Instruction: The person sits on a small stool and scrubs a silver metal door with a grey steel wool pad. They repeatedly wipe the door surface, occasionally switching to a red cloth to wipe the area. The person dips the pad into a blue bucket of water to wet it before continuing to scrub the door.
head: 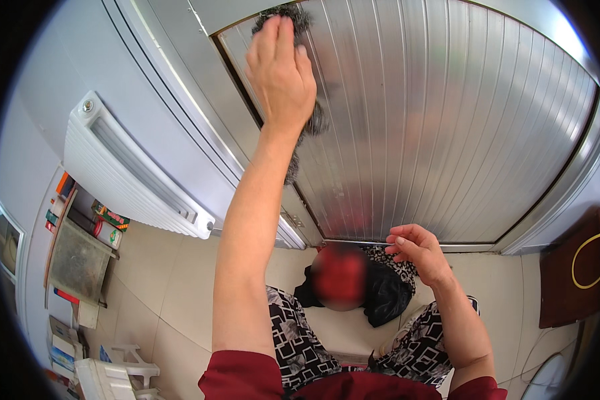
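High up before the ribbed metal door panel (430,125), my left hand (282,75) has its fingers closed on a grey fuzzy strip (317,120) that looks like fur trim. Tufts of it show above the fingertips and beside the wrist; my hand and forearm hide the rest. Lower on the right, my right hand (420,252) hovers with loosely bent fingers apart and nothing visible in them. Beneath it lies a black garment (390,292) with black-and-white patterned cloth (392,262) behind it. A blurred red patch (339,277) covers part of this heap, so what lies there is unclear.
A white radiator (135,170) is mounted on the left wall. Below it stands a low shelf (80,260) with boxes and a tub, near a white plastic stool (135,367). On the right is a brown cabinet (570,275) with a yellow loop (575,262).
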`<state>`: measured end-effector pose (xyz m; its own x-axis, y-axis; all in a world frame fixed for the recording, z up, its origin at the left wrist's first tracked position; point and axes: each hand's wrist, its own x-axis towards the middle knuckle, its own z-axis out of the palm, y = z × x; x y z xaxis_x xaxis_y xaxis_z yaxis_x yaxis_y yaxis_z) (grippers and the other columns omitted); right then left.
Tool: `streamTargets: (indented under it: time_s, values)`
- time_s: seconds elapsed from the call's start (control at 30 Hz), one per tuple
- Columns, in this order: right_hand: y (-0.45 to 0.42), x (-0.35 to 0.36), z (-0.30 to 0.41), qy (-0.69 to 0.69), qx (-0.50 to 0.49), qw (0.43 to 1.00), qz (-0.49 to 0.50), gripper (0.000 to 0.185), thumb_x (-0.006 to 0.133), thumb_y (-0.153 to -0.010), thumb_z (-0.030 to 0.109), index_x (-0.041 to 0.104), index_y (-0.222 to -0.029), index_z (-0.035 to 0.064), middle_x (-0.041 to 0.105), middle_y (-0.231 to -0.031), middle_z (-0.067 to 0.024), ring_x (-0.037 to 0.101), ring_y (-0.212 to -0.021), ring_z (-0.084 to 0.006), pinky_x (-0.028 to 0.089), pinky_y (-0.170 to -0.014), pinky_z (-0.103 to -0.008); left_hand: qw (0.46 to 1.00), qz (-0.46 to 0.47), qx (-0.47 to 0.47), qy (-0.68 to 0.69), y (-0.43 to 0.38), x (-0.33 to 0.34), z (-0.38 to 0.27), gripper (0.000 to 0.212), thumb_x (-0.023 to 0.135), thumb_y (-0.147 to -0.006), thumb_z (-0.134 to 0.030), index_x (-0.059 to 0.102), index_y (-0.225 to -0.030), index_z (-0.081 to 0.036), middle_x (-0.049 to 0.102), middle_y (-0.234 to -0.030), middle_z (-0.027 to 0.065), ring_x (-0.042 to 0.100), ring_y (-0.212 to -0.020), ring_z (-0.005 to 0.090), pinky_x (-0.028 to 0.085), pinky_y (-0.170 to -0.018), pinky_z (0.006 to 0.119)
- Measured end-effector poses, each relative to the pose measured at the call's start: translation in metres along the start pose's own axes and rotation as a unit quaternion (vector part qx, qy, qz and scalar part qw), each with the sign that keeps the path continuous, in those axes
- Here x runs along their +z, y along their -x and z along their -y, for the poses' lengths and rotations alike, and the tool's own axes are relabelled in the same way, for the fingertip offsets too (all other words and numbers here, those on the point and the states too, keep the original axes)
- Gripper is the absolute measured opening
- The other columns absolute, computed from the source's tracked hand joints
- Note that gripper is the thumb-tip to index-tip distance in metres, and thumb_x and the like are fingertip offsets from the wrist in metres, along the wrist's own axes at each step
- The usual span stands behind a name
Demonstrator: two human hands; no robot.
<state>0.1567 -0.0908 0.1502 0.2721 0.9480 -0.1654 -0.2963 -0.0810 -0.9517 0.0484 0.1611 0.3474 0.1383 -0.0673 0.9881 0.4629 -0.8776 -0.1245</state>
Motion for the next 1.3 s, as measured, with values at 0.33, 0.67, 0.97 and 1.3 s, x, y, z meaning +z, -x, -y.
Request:
streamTargets:
  time_s: [0.33,0.67,0.97,1.3]
  values:
    - [0.001,-0.004,0.002,-0.002,-0.002,1.000,-0.012,0.026,0.056,-0.091,0.012,0.054,-0.113,-0.0016,0.061,-0.103,-0.0099,0.061,-0.088,-0.0147,0.049,-0.072,-0.0264,0.968,0.204,-0.149,0.012,0.252,-0.011,-0.054,0.052,0.054,-0.084,-0.011,0.042,-0.132,0.005,0.037,-0.140,0.0221,0.034,-0.129,0.0404,0.026,-0.107,0.049]
    - [-0.001,-0.013,0.001,-0.006,-0.006,1.000,-0.029,0.027,0.056,-0.091,0.012,0.054,-0.113,-0.0019,0.061,-0.102,-0.0099,0.061,-0.088,-0.0149,0.049,-0.072,-0.0260,0.984,0.127,-0.124,-0.004,0.213,0.012,-0.049,0.057,0.055,-0.086,-0.021,0.038,-0.135,0.003,0.035,-0.141,0.0224,0.034,-0.129,0.0409,0.027,-0.104,0.051]
    - [-0.002,-0.015,-0.004,-0.003,-0.006,0.999,-0.035,0.026,0.056,-0.091,0.012,0.054,-0.112,-0.0015,0.061,-0.102,-0.0095,0.061,-0.088,-0.0140,0.049,-0.071,-0.0255,0.983,0.126,-0.132,0.025,0.185,0.014,-0.042,0.060,0.053,-0.089,-0.021,0.032,-0.139,0.003,0.028,-0.145,0.0248,0.026,-0.134,0.0428,0.022,-0.107,0.050]
    - [-0.003,-0.011,0.001,0.003,-0.015,0.999,-0.030,0.027,0.056,-0.091,0.013,0.054,-0.113,-0.0014,0.061,-0.103,-0.0111,0.061,-0.087,-0.0154,0.049,-0.071,-0.0267,0.976,0.187,-0.106,0.026,0.210,0.000,-0.051,0.061,0.054,-0.087,-0.024,0.034,-0.137,0.005,0.030,-0.144,0.0245,0.029,-0.132,0.0422,0.022,-0.107,0.051]
